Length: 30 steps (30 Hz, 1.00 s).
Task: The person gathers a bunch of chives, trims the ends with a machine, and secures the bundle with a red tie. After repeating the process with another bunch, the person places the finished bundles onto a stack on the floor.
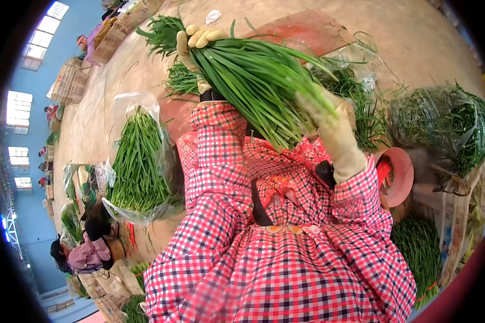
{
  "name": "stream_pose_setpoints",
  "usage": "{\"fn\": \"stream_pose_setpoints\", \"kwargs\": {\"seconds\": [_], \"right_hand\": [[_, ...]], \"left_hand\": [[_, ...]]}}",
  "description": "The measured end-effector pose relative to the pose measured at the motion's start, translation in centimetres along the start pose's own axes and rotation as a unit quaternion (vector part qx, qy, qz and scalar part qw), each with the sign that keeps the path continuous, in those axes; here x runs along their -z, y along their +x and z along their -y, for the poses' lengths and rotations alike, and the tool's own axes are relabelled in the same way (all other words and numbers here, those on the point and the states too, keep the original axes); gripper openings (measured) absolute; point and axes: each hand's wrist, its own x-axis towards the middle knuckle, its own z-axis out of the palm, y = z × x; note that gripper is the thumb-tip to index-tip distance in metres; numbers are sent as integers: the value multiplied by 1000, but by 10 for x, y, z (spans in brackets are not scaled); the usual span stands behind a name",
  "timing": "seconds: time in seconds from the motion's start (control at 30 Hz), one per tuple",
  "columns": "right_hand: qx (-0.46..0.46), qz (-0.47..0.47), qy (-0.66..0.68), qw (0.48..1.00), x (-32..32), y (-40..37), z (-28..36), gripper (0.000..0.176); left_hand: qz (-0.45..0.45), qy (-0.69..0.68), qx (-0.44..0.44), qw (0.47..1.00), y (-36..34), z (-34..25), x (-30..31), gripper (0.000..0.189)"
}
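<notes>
My left hand (203, 40), in a cream glove, is closed around a large bunch of garlic chives (258, 75) near its upper left end. The long green leaves fan out down to the right, above my lap. My right hand (323, 110), also gloved, is at the lower right end of the bunch. It is smeared by motion, so its fingers and grip cannot be made out. Beyond the left wrist, more chives (183, 79) lie on the floor. Loose green trimmings (355, 97) and clear plastic lie past my right hand.
An open plastic bag of chives (139, 161) stands at left. A pink tub (401, 177) with red strips is by my right elbow, near a bagged green heap (442, 124) and more chives (417, 253). A person in a checked top (89, 253) sits far left, among crates.
</notes>
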Motion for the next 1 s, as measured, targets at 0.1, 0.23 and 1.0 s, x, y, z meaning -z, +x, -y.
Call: {"fn": "stream_pose_setpoints", "kwargs": {"seconds": [0.1, 0.23, 1.0], "right_hand": [[-44, -55, 150, 986, -33, -6, 40, 48], [133, -123, 16, 983, -59, -20, 34, 51], [78, -232, 128, 961, -28, -10, 12, 20]], "left_hand": [[-44, 6, -66, 997, -3, -16, 10, 29], [24, -1, -78, 997, 3, -13, 15, 28], [308, 12, -5, 951, 28, -9, 12, 19]]}}
